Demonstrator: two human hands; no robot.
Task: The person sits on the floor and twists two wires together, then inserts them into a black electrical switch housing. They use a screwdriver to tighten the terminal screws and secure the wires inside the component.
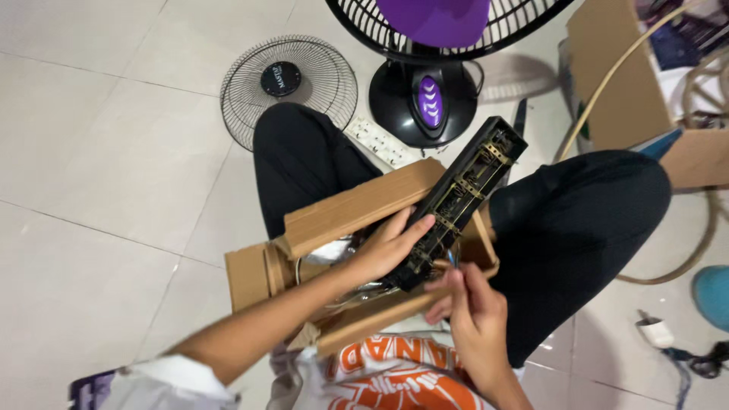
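Nearest the camera, over the person's lap, the right hand (467,315) is drawn up with its fingers pressed together, pinching something small at the near end of the opened power strip (459,199); what it grips is too small to make out, though thin wires seem to show just there. To do this well, I judge the strip should be kept steady and the pull or push at that end kept gentle, so the brass contacts inside are not bent. Just beyond, the left hand (391,244) lies flat along the strip's left edge, fingers extended and lightly spread, thumb underneath, bracing it. That long black casing runs diagonally from the near centre up to the far right, its open face upward, resting across a cardboard box (342,216) that sits between the bent knees in dark trousers. Farther off on the tiled floor (99,152) lie a white socket strip (380,143), a round fan grille (288,83) at the left, and a black-and-purple standing fan (429,91) at the far centre.
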